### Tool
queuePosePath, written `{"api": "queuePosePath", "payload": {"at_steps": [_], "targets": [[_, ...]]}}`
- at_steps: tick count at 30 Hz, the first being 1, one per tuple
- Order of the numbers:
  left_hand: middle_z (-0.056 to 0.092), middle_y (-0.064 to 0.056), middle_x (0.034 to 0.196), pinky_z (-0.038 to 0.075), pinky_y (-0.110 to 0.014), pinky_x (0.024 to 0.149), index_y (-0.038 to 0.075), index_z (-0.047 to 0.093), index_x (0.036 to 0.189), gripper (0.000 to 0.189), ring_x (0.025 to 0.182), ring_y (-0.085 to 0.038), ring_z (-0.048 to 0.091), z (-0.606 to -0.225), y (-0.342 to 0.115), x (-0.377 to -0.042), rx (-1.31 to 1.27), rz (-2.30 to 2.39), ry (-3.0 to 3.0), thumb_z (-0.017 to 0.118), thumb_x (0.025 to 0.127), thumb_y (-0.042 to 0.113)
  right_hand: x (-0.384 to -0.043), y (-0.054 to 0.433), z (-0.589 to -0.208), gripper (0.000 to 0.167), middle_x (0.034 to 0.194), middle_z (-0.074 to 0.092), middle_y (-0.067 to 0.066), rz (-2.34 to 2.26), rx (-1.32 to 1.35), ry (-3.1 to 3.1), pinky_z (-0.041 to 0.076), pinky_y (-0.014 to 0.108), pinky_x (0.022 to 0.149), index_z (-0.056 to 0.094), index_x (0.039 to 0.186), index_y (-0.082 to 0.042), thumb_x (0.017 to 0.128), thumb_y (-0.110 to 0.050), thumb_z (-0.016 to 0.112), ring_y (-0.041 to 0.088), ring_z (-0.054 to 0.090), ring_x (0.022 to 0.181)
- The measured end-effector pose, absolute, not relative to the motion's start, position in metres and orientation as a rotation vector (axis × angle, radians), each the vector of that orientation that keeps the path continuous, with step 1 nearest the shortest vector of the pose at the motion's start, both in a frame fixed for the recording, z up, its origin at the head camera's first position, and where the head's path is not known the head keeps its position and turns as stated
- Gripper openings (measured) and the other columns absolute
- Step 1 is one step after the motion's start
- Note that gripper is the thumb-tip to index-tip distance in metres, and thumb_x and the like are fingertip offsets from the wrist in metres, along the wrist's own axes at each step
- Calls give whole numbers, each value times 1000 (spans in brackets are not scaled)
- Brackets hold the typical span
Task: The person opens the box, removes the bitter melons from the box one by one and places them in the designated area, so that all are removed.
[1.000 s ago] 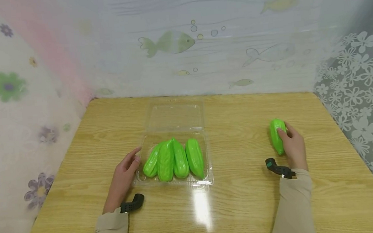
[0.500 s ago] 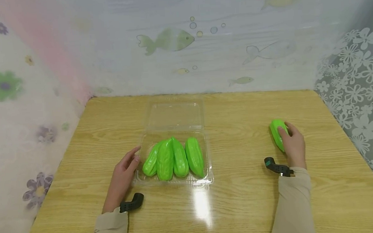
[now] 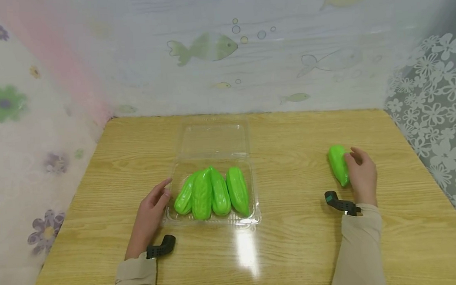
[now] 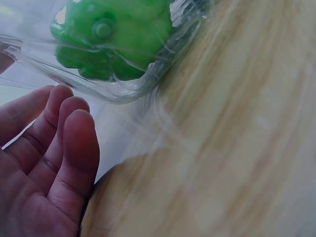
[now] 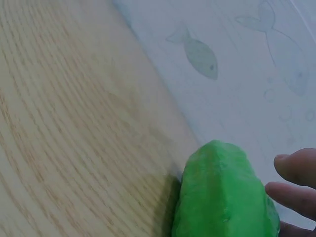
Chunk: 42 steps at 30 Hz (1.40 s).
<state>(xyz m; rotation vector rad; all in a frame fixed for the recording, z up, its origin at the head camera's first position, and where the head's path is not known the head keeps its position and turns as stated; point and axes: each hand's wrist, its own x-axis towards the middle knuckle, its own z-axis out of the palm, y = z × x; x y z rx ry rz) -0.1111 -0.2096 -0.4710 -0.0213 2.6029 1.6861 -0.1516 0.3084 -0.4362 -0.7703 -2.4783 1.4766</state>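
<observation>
A bright green, ridged bitter melon (image 3: 338, 165) lies on the right side of the table, its pointed end toward the person. My right hand (image 3: 362, 173) is at its right side, thumb by its edge. In the right wrist view, loosely extended fingers (image 5: 298, 197) are beside the bitter melon (image 5: 224, 197), not wrapped around it. Several similar bitter melons (image 3: 201, 196) lie side by side in a clear plastic clamshell box (image 3: 256, 193), its lid (image 3: 214, 141) folded back. My left hand (image 3: 150, 210) is at the box's left edge, fingers relaxed and holding nothing.
The wood-grain table (image 3: 297, 243) ends at a wall cover (image 3: 271, 79) with printed fish along the back. Flower-patterned covers flank the left and right sides. Each wrist wears a small black camera mount.
My right hand has loosened from the bitter melon and shifted slightly right; its thumb has left the top. The melon has turned and moved slightly. The left hand and box stay put.
</observation>
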Motion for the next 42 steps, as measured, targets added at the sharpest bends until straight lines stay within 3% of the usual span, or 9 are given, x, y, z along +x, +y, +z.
{"api": "queuePosePath", "payload": {"at_steps": [10,19,25,32,36,42], "targets": [[52,-10,106,36,-22,77,18,45,132,42,91,-15,46,-442,-199,-102,2,1675,2632,43,94,36,-150,302,-414,48,136,39,-1,1411,-844,-2345,27,35,99,33,138,-27,92,-41,41,16,34,124],[53,-11,107,36,-26,81,17,45,132,42,94,-16,46,-440,-197,-100,-13,1660,2641,42,94,37,-146,291,-397,44,129,47,-1,1287,-734,-2313,32,29,96,40,134,-25,92,-38,43,11,40,118],[53,-12,105,36,-22,77,17,45,132,42,91,-15,46,-440,-198,-101,-5,1673,2639,42,94,36,-148,277,-390,43,121,52,0,1296,-662,-2317,37,27,87,41,133,-28,91,-38,45,11,47,107],[53,-11,105,36,-23,78,17,45,132,42,91,-15,46,-440,-197,-101,-8,1662,2645,42,94,35,-152,259,-390,44,113,56,2,1377,-491,-2370,39,21,77,38,134,-30,91,-37,46,6,55,92],[53,-11,105,36,-24,78,17,45,132,41,90,-16,46,-439,-197,-100,-7,1656,2648,42,95,35,-156,243,-392,46,111,57,5,1476,-317,-2366,43,20,75,37,135,-27,91,-37,48,11,58,90],[53,-12,105,36,-22,76,17,45,132,42,89,-15,45,-439,-196,-100,-7,1659,2643,41,95,36,-163,213,-394,47,107,59,5,1582,-95,-2408,46,29,78,36,135,-26,91,-35,50,17,59,89]]}}
